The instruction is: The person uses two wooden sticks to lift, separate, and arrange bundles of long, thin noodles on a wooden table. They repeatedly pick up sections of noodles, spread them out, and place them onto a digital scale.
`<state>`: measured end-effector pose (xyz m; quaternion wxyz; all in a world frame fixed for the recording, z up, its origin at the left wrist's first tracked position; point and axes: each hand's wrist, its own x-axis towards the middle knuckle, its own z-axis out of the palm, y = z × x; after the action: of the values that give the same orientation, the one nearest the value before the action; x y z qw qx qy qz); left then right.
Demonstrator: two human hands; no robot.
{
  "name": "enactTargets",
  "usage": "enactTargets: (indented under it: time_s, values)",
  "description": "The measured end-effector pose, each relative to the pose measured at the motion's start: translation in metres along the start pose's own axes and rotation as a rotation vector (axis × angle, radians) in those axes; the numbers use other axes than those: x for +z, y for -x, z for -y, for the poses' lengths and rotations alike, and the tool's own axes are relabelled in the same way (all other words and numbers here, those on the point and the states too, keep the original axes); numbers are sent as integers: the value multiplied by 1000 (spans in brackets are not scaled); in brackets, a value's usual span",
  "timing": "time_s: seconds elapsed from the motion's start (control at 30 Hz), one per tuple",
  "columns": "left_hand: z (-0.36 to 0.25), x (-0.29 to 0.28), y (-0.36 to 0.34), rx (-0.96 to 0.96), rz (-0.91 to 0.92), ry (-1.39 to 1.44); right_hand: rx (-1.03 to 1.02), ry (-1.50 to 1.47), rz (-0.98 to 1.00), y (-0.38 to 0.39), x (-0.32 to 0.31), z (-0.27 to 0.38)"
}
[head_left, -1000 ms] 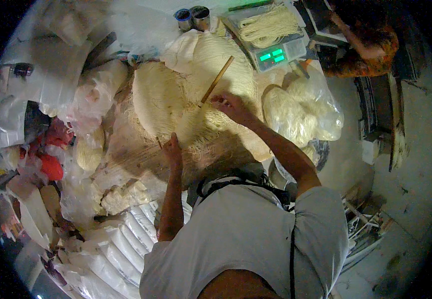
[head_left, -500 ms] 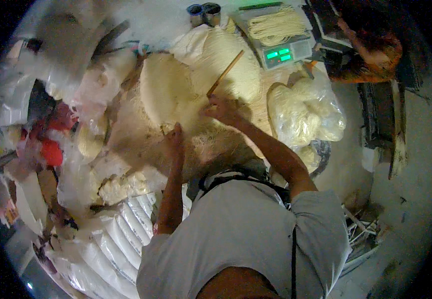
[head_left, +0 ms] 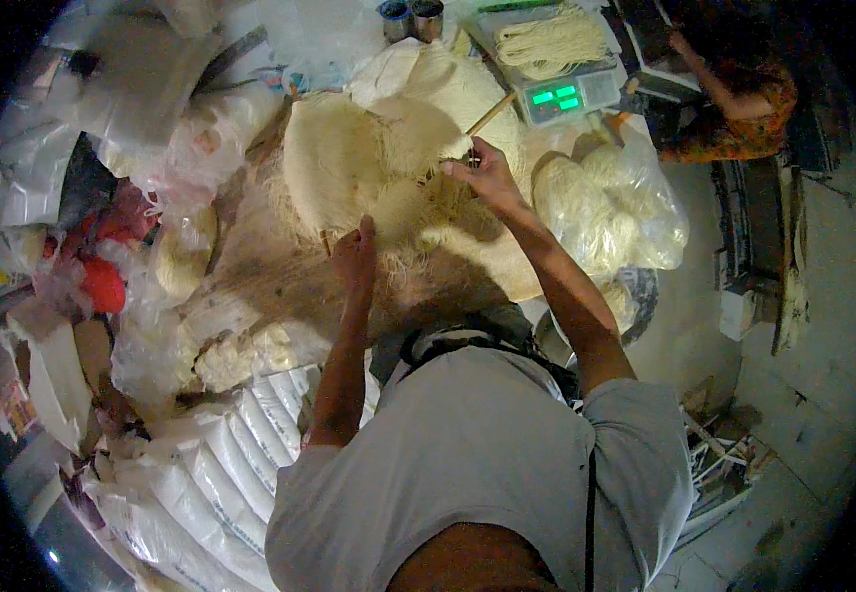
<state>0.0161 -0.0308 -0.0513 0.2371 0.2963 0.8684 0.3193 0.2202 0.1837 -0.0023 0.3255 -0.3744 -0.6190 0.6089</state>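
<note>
Clear bag (head_left: pixel 669 219) of pale strands (head_left: pixel 568 202) near half-curled right hand (head_left: pixel 490 176); left hand (head_left: pixel 354 252) curled by strand sheet (head_left: pixel 324 168); both holds unclear

The brown wooden surface (head_left: pixel 260 286) carries broad, pale-yellow mats of fine strands (head_left: pixel 327 163); at its right lies a clear plastic bag of pale strands (head_left: pixel 605 207), and farther back a grey, boxy scale (head_left: pixel 600 92) with 3 green-lit panels (head_left: pixel 543 97).

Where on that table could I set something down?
The wooden tabletop looks barest left of the left forearm, toward the plastic bags. Pale strands crowd around the left hand and right hand; the scale and bagged strands crowd the right side.
</note>
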Motion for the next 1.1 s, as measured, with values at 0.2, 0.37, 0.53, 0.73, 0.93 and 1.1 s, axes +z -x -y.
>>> enactTargets:
  time_s: [0.2, 0.37, 0.53, 0.73, 0.93, 1.1]
  values:
    - [-16, -6, 6, 170, -62, 37, 210, 46, 128, 5, -4, -1]
    - [-33, -13, 8, -31, 38, -43, 92, -2, 52, 10, -16, -2]
    - [30, 17, -6, 255, -166, 2, 123, 60, 82, 14, -10, 23]
    - [-11, -5, 7, 144, -98, -65, 309, 110, 104, 7, -22, -18]
    - [10, -2, 5, 267, -148, -47, 433, -80, 122, 16, -24, -8]
    - [-4, -6, 11, 200, -97, -81, 388, -310, 80, 23, -18, 7]
